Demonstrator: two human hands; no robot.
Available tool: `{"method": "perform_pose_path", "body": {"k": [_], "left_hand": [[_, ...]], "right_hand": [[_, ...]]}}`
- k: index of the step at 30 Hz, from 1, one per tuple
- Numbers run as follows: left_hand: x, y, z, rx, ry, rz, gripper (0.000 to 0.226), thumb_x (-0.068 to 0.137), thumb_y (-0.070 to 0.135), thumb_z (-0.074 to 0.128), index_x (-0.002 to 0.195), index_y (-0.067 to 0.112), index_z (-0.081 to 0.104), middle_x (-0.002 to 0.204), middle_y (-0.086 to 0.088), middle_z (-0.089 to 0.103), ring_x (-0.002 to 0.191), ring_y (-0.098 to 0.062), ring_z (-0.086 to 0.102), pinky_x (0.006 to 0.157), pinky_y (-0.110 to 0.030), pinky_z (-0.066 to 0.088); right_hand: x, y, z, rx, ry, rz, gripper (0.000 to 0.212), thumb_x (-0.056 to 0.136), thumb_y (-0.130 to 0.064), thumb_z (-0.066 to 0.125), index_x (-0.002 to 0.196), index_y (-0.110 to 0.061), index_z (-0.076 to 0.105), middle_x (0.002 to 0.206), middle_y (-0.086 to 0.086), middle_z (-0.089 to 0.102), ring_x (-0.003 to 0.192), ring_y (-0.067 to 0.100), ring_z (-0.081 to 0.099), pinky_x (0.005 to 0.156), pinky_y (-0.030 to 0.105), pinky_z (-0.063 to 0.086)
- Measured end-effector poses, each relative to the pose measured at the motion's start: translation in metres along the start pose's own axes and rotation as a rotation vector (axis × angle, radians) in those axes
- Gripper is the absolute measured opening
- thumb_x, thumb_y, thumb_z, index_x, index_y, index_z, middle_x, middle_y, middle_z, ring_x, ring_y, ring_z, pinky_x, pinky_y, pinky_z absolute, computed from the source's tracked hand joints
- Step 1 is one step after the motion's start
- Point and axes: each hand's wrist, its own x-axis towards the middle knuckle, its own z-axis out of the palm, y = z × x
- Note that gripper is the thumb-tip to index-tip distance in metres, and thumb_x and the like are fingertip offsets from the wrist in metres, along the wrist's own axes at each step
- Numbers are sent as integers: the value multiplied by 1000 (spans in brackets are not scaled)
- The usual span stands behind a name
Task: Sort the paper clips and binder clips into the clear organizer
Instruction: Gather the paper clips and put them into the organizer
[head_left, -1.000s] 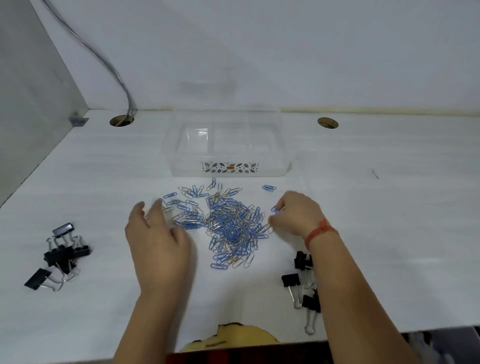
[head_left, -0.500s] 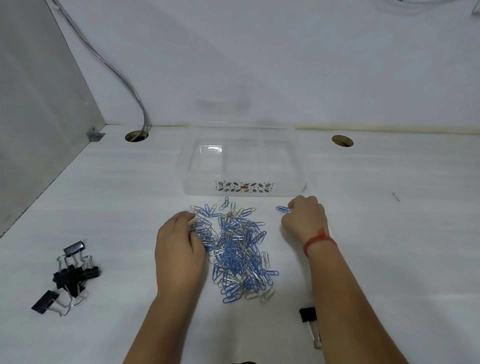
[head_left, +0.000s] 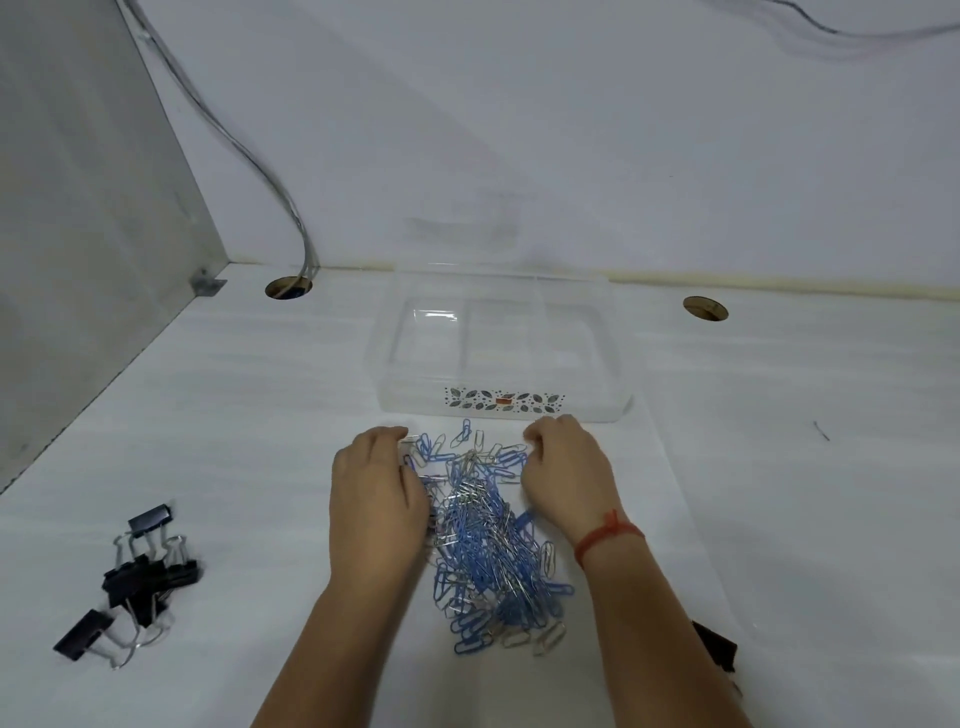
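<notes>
Far left of the paper clip pile (head_left: 488, 540) lies a cluster of black binder clips (head_left: 132, 577), set apart from it. The left hand (head_left: 376, 499) cups the pile's left edge, fingers curled, and the right hand (head_left: 563, 473) mirrors it on the right (whether either actually grips clips, I cannot tell), probably to heap them for scooping. Just behind the pile stands the clear organizer (head_left: 498, 358), apparently empty. More binder clips (head_left: 719, 647) peek out to the pile's lower right.

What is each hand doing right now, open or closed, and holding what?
Left hand: curled, palm down on the pile of blue and silver wire paper clips; a grasp cannot be told.
Right hand: curled at the pile's far right edge; a grasp cannot be told.
</notes>
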Motion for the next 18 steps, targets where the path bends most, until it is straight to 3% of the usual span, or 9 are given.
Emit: {"method": "perform_pose_path", "body": {"k": [3, 5, 8, 12, 15, 18], "left_hand": [[8, 0, 8, 14, -75, 44, 34, 86, 3, 44, 113, 7, 64, 114, -8, 63, 104, -23, 50, 85, -24, 33], [10, 3, 10, -52, -83, 54, 32, 85, 1, 45, 108, 8, 66, 109, -4, 64, 97, -14, 48, 81, -20, 31], [16, 3, 11, -117, -66, 37, 33, 85, -1, 45, 107, 10, 66, 106, -3, 65, 94, -8, 44, 80, -20, 31], [22, 1, 14, -166, -58, 13, 35, 86, -2, 44, 111, 10, 66, 104, 0, 65, 96, -11, 50, 82, -22, 34], [24, 0, 16, -150, -86, 44, 37, 85, 2, 41, 108, 12, 68, 96, 4, 62, 93, -13, 51, 78, -20, 31], [25, -1, 15, -141, -132, 58, 38, 82, 8, 38, 99, 15, 71, 93, 2, 62, 92, -14, 51, 76, -22, 33]], "right_hand": [[-1, -6, 14, 81, -76, -48, 30, 88, 0, 44, 102, -12, 68, 113, 2, 58, 108, 18, 53, 87, 23, 41], [1, -8, 17, 147, -37, -54, 31, 88, -1, 43, 93, -15, 71, 109, 0, 61, 104, 16, 56, 80, 18, 39], [8, -8, 26, 194, 66, -67, 32, 92, -6, 40, 106, -17, 68, 116, 0, 59, 112, 15, 53, 86, 19, 38], [13, -11, 40, 140, 53, -166, 41, 93, -9, 40, 128, -23, 56, 118, 1, 54, 110, 17, 47, 90, 25, 42], [16, -12, 45, 104, 50, -197, 44, 90, -8, 41, 127, -26, 58, 113, -1, 53, 107, 18, 47, 88, 31, 45], [17, -12, 44, 110, 27, -189, 39, 90, -8, 41, 116, -26, 64, 111, -4, 54, 108, 15, 48, 86, 26, 44]]}}
